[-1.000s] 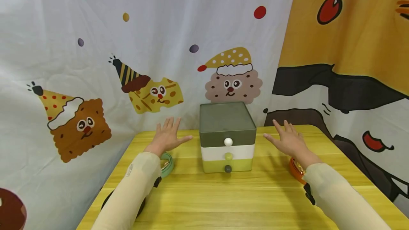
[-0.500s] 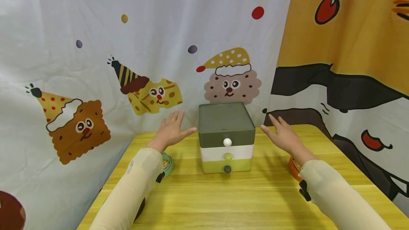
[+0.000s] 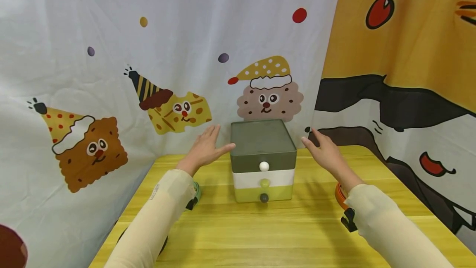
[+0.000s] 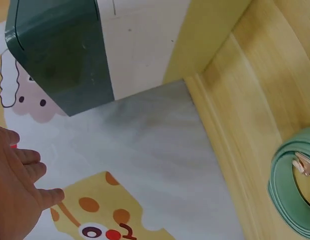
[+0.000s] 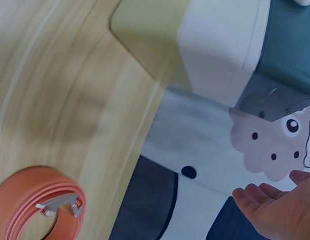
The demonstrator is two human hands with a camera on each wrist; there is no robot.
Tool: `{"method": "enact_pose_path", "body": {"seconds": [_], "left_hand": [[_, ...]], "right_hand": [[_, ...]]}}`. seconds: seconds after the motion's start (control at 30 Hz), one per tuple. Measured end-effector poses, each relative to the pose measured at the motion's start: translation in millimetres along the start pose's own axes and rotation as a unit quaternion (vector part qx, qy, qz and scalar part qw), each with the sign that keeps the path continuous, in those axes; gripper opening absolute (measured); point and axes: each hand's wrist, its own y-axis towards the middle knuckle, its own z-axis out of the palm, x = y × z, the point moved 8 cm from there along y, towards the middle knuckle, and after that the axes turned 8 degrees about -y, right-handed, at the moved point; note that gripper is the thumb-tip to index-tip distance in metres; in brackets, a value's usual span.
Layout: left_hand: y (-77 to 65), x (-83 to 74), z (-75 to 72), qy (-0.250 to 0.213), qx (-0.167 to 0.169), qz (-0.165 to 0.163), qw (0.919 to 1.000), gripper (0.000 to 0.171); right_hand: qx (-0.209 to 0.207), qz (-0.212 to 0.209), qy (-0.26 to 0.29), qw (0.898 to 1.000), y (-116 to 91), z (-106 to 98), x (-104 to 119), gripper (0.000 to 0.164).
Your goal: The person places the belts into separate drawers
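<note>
A small three-drawer box [image 3: 263,137] stands at the back middle of the table, its tiers dark green, white and yellow-green, each with a round knob. To its left my left hand [image 3: 203,152] is held in the air, fingers straight and thumb pointing at the box. My right hand [image 3: 326,154] hovers on the other side in much the same pose. Both hands hold nothing. In the left wrist view the left hand [image 4: 17,185] shows apart from the box's side; the right hand [image 5: 282,207] appears likewise in the right wrist view.
A rolled green belt [image 4: 290,185] lies on the table [image 3: 241,235] left of the box. On the right lies a rolled orange belt [image 5: 42,200] with a metal buckle. A dark round thing [image 3: 162,245] is mostly hidden under the left sleeve. Printed curtains [image 3: 186,32] hang behind.
Both hands have moved inward toward the box from either side and slightly up. The box and belts have stayed in place.
</note>
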Motion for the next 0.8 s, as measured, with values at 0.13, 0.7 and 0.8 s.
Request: {"method": "enact_pose_path", "body": {"seconds": [0.13,0.7,0.8], "left_hand": [[0.5,-5.1,0.3,-0.027,0.004,-0.002,0.9996,0.103],[4.1,-15.6,2.9,-0.106,0.004,-0.001,0.9944,0.100],[4.7,-17.1,3.3,-0.119,0.003,0.000,0.9929,0.099]], "right_hand": [[-0.007,0.009,0.028,1.000,0.6,-2.4,7.9,0.085],[-0.046,0.017,0.127,0.991,-1.6,-11.2,41.9,0.082],[-0.048,0.017,0.145,0.988,-2.8,-11.6,48.0,0.081]]}}
